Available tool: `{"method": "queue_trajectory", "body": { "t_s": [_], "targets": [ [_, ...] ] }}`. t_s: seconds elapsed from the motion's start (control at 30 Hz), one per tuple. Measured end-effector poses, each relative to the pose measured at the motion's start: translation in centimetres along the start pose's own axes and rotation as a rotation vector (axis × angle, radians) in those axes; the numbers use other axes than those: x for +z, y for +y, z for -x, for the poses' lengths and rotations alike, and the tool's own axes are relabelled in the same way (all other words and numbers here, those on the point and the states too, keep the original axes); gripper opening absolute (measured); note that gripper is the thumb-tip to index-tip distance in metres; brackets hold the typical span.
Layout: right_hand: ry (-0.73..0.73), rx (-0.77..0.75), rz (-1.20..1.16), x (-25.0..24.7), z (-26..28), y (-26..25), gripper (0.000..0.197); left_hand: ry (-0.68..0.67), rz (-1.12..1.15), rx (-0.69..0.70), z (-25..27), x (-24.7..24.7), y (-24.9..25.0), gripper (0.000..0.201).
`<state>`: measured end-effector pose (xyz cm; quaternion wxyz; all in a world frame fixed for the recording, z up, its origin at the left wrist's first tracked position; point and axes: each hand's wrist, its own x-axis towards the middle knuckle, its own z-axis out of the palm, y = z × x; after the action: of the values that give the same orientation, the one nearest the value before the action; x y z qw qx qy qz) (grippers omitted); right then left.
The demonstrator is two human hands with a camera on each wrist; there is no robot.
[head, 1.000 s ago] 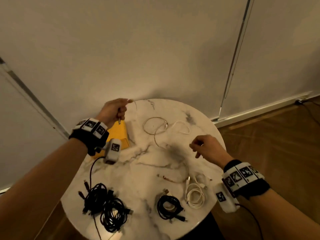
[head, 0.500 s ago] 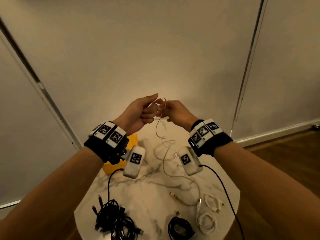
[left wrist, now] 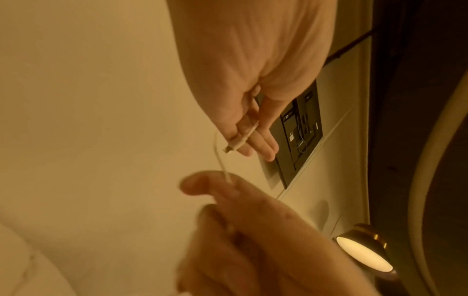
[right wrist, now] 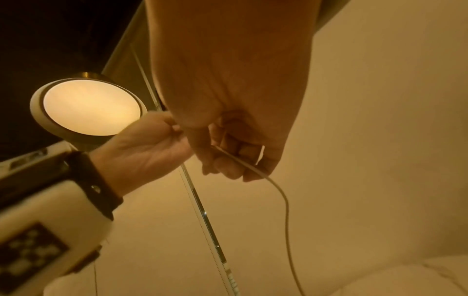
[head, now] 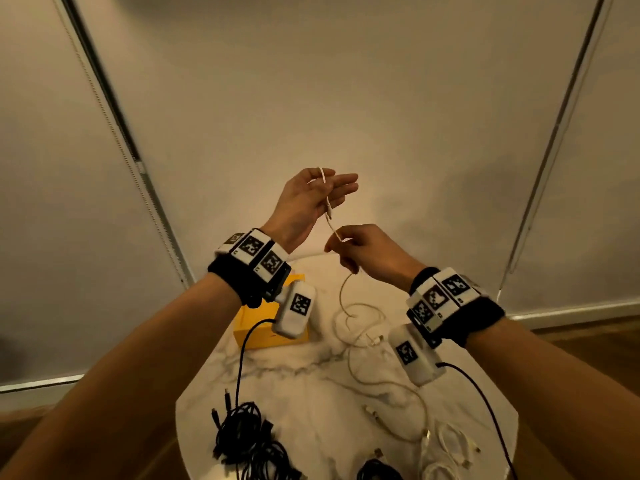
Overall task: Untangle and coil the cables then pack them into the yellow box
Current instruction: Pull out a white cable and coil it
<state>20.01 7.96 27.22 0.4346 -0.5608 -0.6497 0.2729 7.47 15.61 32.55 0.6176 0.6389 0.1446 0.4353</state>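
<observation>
two hands are raised above the table (head: 311, 393). left hand (head: 308, 206), fingers nearly straight, has the white cable (head: 343, 299) draped over them, its plug by the palm. right hand (head: 367, 254), at 5 o'clock of the left, pinches the same cable; the rest trails down to the tabletop. yellow box (head: 256, 327) sits at the table's 10 o'clock, black cables (head: 249, 441) at 7 o'clock.
</observation>
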Motion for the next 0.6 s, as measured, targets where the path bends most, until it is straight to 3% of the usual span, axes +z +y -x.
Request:
{"method": "queue_trajectory", "body": {
  "t_s": [0.17, 0.33, 0.4, 0.5, 0.53, 0.6],
  "targets": [
    [-0.140, -0.074, 0.014, -1.0, -0.9, -0.9, 0.019, 0.091, -0.024, 0.044, 0.2, -1.4, 0.0, 0.028],
    [-0.339, 0.070, 0.284, 1.0, -1.1, 0.9, 0.018, 0.175, 0.043, 0.042, 0.1, -1.8, 0.4, 0.039],
    [-0.244, 0.045, 0.190, 0.5, -1.3, 0.3, 0.020, 0.182, 0.054, 0.061, 0.2, -1.8, 0.6, 0.040],
    [0.086, -0.022, -0.054, -1.3, -2.2, -1.2, 0.025, 0.220, 0.110, 0.129, 0.1, -2.5, 2.0, 0.040],
    [0.079, -0.036, 0.013, -1.4, -2.3, -1.3, 0.024, 0.226, 0.140, 0.141, 0.0, -2.7, 2.6, 0.040],
    [-0.093, 0.007, 0.267, -0.2, -2.3, -0.5, 0.019, 0.215, 0.182, 0.148, -0.3, -3.0, 3.6, 0.039]
  ]
}}
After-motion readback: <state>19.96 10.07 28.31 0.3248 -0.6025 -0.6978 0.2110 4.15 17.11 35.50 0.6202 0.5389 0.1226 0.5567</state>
